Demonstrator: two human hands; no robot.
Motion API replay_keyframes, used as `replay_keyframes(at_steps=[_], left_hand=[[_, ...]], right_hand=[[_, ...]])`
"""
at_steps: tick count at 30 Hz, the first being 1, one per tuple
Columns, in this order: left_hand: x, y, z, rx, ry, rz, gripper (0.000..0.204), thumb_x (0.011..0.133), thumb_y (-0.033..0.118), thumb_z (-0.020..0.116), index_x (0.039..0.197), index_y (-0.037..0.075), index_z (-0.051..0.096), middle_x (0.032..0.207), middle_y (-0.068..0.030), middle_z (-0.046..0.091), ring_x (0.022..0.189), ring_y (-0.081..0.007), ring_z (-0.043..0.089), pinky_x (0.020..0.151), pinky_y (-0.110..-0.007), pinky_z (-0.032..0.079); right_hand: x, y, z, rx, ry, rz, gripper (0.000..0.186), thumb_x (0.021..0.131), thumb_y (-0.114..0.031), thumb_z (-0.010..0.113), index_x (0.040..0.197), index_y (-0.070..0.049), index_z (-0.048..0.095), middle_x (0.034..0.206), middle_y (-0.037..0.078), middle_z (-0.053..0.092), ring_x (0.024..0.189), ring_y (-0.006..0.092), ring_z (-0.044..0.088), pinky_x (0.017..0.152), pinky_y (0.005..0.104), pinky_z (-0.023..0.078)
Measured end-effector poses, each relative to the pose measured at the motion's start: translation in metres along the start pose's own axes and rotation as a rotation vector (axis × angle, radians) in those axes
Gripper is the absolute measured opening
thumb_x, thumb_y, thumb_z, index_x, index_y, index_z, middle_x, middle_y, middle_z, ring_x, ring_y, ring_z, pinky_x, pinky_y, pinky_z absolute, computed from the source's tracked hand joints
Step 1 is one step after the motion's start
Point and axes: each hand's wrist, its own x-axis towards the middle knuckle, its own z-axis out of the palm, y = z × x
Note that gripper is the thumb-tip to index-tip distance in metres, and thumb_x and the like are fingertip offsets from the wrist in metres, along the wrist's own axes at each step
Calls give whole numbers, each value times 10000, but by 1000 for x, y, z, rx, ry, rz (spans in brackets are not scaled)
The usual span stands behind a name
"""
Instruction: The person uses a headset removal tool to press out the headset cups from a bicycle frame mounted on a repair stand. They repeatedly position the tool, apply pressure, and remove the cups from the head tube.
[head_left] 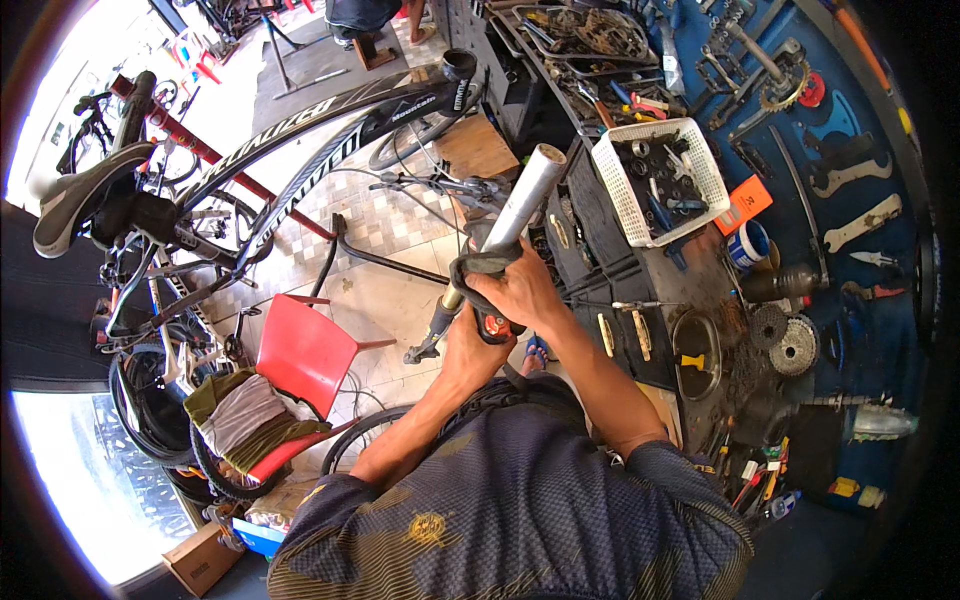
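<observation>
In front of my chest I hold a bicycle suspension fork with a bare silver steerer tube (525, 195) slanting up and away to the right. A dark rag (482, 264) looks wrapped round the fork near the tube's base, and my right hand (522, 288) is closed over it there. Lower down, my left hand (474, 345) grips the fork beside its red top cap (495, 325). One gold-coloured stanchion (452, 298) runs into a black lower leg (432, 333) that points down to the left. My hands hide the rest of the fork.
At left, a black bicycle frame (330, 155) hangs on a red stand (215, 160). Below it is a red chair (305, 350) with cloths. At right, a workbench carries a white basket (660, 235) of small parts; tools hang on the blue wall board (835, 100). Another person sits far off.
</observation>
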Motion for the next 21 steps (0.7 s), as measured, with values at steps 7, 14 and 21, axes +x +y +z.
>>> replay_keyframes(at_steps=[7, 14, 21], left_hand=[[-7, 7, -23, -5, -181, 66, 440, 718, -14, 794, 1102, -8, 580, 912, -87, 706, 819, -173, 704, 712, -340, 568], [-8, 17, -41, 18, -381, 12, 509, 726, 80, 806, 1170, -34, 585, 897, -122, 672, 832, -193, 649, 773, -350, 538], [-8, 14, -64, -59, -606, 9, 450, 715, -11, 779, 1128, -1, 600, 988, -59, 713, 926, -123, 664, 816, -303, 548]], right_hand=[[-12, 22, -40, 238, -256, -144, 403, 845, -158, 811, 1186, -11, 652, 1175, 183, 679, 1090, 354, 666, 1009, 419, 504], [-7, 21, -77, 643, -469, 181, 377, 858, -84, 781, 1212, -6, 680, 1158, 93, 740, 1082, 197, 669, 1014, 358, 503], [9, 11, -90, 696, -466, 140, 427, 872, -66, 770, 1276, -50, 634, 1195, 62, 726, 1116, 183, 684, 1034, 350, 506]])
